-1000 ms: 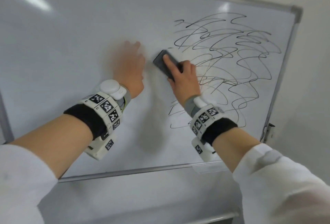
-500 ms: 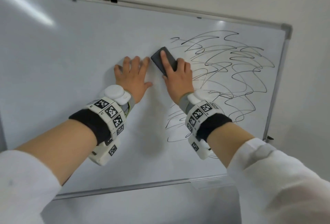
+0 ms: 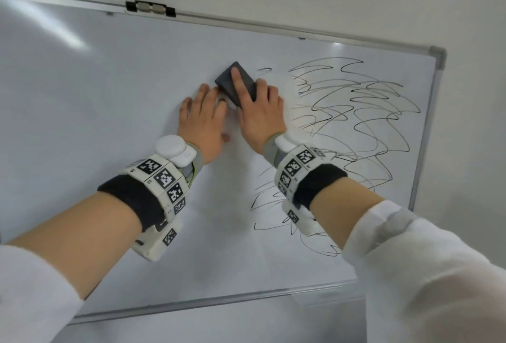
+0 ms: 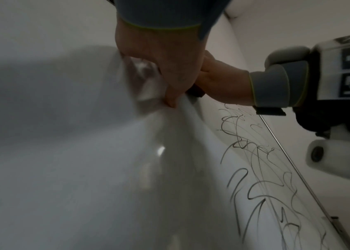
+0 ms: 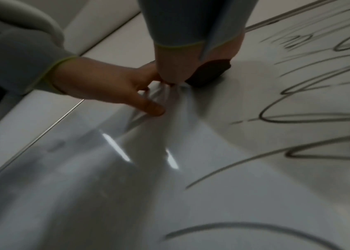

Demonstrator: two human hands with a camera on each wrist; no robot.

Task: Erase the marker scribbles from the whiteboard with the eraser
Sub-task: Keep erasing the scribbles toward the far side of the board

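A wall-mounted whiteboard (image 3: 95, 123) carries black marker scribbles (image 3: 356, 112) over its right half. My right hand (image 3: 260, 112) grips a dark rectangular eraser (image 3: 232, 81) and presses it flat on the board at the scribbles' upper left edge, index finger stretched along its back. In the right wrist view the eraser (image 5: 210, 71) shows as a dark block under that hand. My left hand (image 3: 202, 121) lies flat on the bare board just left of the eraser, fingers spread. The scribbles (image 4: 259, 177) run down the board in the left wrist view.
A silver frame (image 3: 421, 134) bounds the board on the right, and a black-and-silver clip (image 3: 150, 8) sits on its top edge. A pale wall surrounds the board. A narrow ledge (image 3: 208, 301) runs along the bottom edge.
My right hand has slid the eraser up and to the left over the scribbles' left side, wiping a patch there. The left hand has settled flat on the board beside it.
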